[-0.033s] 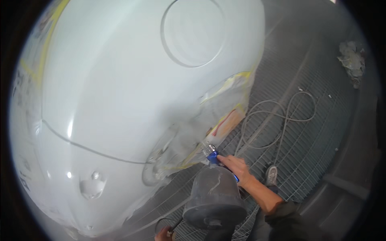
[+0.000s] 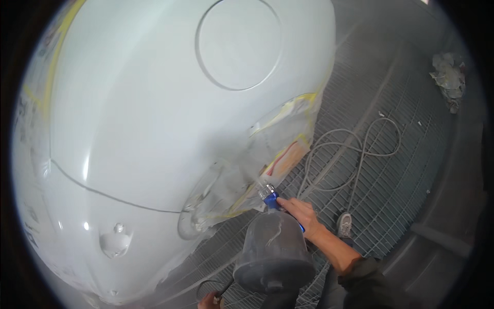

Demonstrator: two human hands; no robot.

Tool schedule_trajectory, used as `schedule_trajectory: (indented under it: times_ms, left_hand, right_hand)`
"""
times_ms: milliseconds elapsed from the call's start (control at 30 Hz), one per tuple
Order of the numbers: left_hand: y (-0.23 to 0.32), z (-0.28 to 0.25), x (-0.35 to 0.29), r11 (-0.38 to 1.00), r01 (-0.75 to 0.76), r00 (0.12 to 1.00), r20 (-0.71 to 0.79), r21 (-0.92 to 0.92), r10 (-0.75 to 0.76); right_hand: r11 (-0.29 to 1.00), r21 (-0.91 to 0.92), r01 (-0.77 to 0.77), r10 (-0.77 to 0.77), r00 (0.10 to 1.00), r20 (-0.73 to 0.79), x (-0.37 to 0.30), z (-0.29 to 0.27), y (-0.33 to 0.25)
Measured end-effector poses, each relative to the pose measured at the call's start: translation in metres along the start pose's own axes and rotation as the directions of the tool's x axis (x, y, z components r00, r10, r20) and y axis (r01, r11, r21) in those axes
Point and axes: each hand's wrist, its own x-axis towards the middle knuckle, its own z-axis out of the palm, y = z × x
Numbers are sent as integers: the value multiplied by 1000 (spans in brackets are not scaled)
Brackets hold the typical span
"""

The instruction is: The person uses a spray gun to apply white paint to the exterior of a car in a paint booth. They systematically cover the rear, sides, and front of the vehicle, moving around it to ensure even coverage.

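My right hand (image 2: 303,215) grips a blue spray gun (image 2: 271,198) with a large grey cup (image 2: 272,252) on top. Its nozzle points at the lower side of a glossy white car body (image 2: 154,118). A haze of spray hangs in front of the nozzle, over clear masking film edged with yellow tape (image 2: 280,134). My left hand (image 2: 208,300) shows only partly at the bottom edge, closed around a dark hose (image 2: 218,288). A round flap outline (image 2: 239,44) sits high on the panel.
The floor is a metal grate (image 2: 401,170). A pale hose (image 2: 355,149) lies looped on it to the right of the car. A crumpled wad of paper (image 2: 447,77) lies at the far right. My shoe (image 2: 345,224) stands on the grate.
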Motion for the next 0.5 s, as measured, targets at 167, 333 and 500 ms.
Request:
schedule_trajectory:
  times_ms: [167, 333, 500]
  left_hand:
    - [85, 17, -10, 999, 37, 999, 8, -14, -37]
    - [133, 36, -12, 1000, -13, 1000, 19, 1, 13]
    - [171, 42, -11, 991, -103, 995, 2, -82, 103]
  right_hand:
    - [999, 0, -32, 32, 996, -79, 6, -77, 44]
    - [850, 371, -375, 415, 909, -32, 4, -133, 83]
    - [583, 571, -578, 777, 603, -182, -13, -183, 110]
